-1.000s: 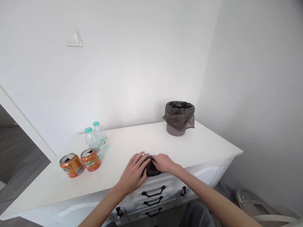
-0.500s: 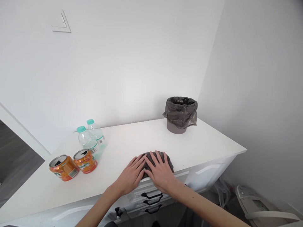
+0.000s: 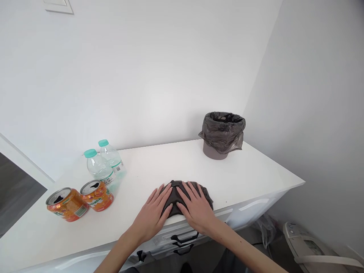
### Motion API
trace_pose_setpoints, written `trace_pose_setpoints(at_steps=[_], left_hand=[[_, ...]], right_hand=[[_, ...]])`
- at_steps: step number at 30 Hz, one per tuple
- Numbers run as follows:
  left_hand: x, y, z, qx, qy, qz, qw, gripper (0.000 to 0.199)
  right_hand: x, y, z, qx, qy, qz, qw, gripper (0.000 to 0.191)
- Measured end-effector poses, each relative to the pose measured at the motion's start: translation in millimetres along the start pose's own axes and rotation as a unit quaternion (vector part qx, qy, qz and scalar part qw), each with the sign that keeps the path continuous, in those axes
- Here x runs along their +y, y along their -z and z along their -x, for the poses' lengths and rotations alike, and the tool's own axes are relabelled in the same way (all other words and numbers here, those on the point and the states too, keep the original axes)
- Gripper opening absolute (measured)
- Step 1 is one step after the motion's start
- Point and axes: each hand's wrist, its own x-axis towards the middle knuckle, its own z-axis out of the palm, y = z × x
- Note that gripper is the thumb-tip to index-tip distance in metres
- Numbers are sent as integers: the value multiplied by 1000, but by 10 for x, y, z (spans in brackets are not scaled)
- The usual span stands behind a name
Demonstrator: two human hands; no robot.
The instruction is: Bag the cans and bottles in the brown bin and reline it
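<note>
A dark, crumpled plastic bag (image 3: 175, 197) lies at the front edge of the white countertop (image 3: 159, 163). My left hand (image 3: 155, 210) rests flat on the bag's left part, fingers stretched out. On its right part lies my right hand (image 3: 196, 206), palm down with the fingers spread. A strip of the bag shows between the two hands. Behind and to the right stands a small bin (image 3: 214, 152) lined with a dark bag (image 3: 223, 134) folded over its rim.
Two orange cans (image 3: 68, 204) (image 3: 97, 196) stand at the left, tops opened. Two clear bottles with teal caps (image 3: 99, 167) (image 3: 112, 155) are behind them. Black drawer handles (image 3: 184, 239) jut out below the front edge. A beige appliance (image 3: 309, 246) sits low at the right.
My hands have moved apart a little, uncovering more of the bag between them. The bag looks spread slightly wider. The camera view has shifted.
</note>
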Motion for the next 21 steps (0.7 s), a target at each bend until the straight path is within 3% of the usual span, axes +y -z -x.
trace_pose_setpoints(at_steps=[14, 19, 21], left_hand=[[-23, -47, -10, -20, -7, -14, 1000, 65], [-34, -41, 2, -19, -8, 4, 1000, 63], [-33, -31, 5, -11, -4, 18, 1000, 62]], right_hand=[[-7, 52, -11, -14, -9, -20, 1000, 62], [-82, 226, -6, -39, -16, -54, 998, 66], [-68, 337, 36, -19, -23, -82, 996, 63]])
